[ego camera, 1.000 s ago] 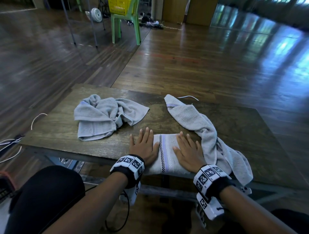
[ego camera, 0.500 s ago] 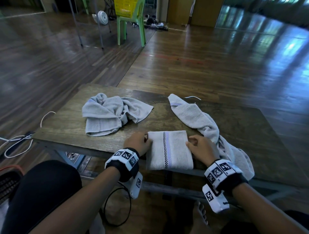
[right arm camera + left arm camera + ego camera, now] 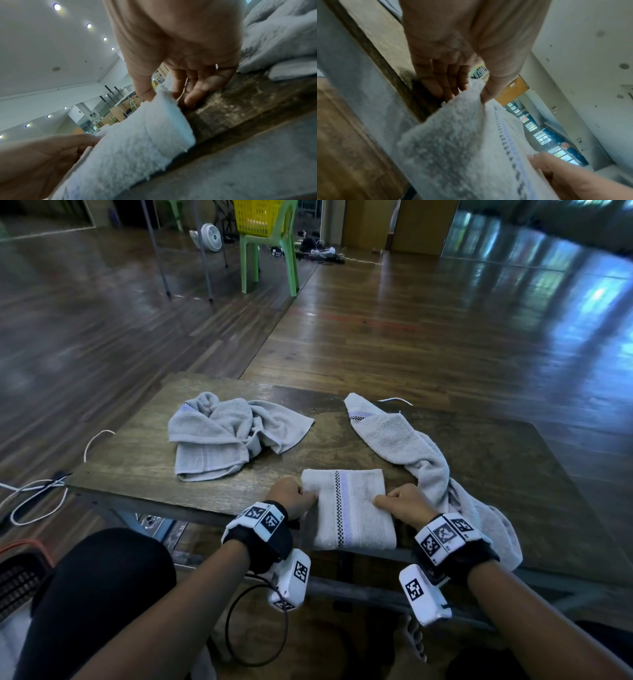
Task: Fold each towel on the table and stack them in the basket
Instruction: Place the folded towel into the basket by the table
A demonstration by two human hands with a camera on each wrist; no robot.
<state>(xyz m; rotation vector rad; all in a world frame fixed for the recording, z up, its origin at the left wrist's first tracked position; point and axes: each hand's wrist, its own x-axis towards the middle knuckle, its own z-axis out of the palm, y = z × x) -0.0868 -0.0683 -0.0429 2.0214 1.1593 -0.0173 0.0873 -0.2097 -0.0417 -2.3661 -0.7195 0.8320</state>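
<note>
1. Nearest to us, a dark-clad knee [image 3: 99, 587] sits at the near left, with a black crate [image 3: 17, 580] on the floor beside it and a black cable loop [image 3: 255, 625] hanging under the bench [image 3: 144, 453].
2. Our left hand [image 3: 291, 497] pinches the left edge of the folded towel [image 3: 349, 508], thumb on top and fingers curled beneath, as the left wrist view shows [image 3: 465, 65].
3. Our right hand [image 3: 406, 503] pinches the towel's right edge the same way, thumb above and fingers under [image 3: 181, 54].
4. The folded towel lies at the near edge of the bench, its checked stripe running near to far, its near end overhanging the edge.
5. Just right of it, a long crumpled towel [image 3: 411, 446] trails from the far middle to the near right edge, touching our right wrist area.
6. Farther left, a bunched towel [image 3: 222, 436] lies apart from the hands.
7. White cables [image 3: 37, 494] lie on the floor to the left.
8. Far off, a yellow basket [image 3: 262, 215] sits on a green chair [image 3: 270, 258], a white fan [image 3: 209, 232] beside it.
9. Against a second ago: our hands lay flat on the towel then; now both clasp its side edges, and the view has tilted upward.
</note>
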